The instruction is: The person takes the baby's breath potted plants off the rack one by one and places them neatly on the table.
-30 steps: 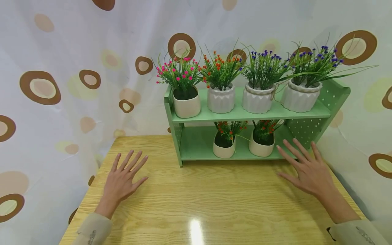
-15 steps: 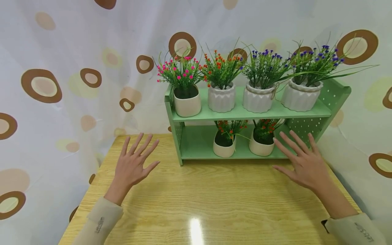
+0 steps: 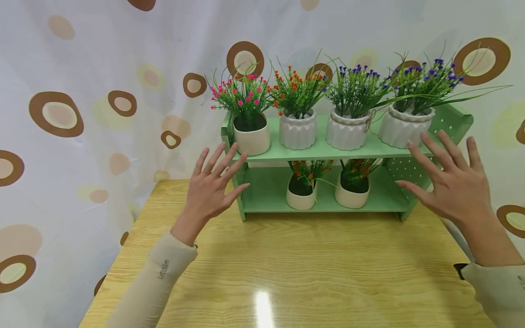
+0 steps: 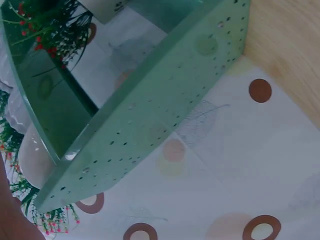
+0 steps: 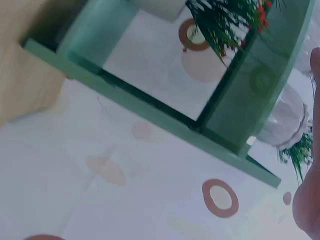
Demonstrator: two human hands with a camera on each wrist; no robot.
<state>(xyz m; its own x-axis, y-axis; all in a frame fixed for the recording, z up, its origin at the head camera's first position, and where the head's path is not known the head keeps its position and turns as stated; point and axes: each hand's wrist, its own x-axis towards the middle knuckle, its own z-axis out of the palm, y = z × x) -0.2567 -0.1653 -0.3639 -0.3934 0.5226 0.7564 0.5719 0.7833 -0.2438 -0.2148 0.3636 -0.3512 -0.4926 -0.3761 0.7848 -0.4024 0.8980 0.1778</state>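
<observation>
With fingers spread and straight, my left hand [image 3: 209,191] hovers in front of the left side of a green two-tier shelf [image 3: 270,189], nearest the cream pot of pink flowers [image 3: 252,139]. My right hand [image 3: 459,187], also spread, is before the shelf's right end, close to the white pot with purple flowers [image 3: 404,127]. Neither hand holds anything; whether fingertips touch the shelf cannot be told. Between them on the upper tier stand a white pot of orange flowers [image 3: 297,132] and another white purple-flowered pot [image 3: 347,132]. The left wrist view shows the shelf's perforated side panel [image 4: 150,120].
Two cream pots of red-orange flowers, one left [image 3: 301,198] and one right [image 3: 352,193], stand on the lower tier. The shelf stands at the back of a wooden table [image 3: 287,259]. A patterned curtain [image 3: 102,159] hangs close behind and at both sides.
Both hands have risen from low over the table up toward the shelf's ends. My left hand has also moved right; my right hand has shifted right over the last half second. The pots stay put.
</observation>
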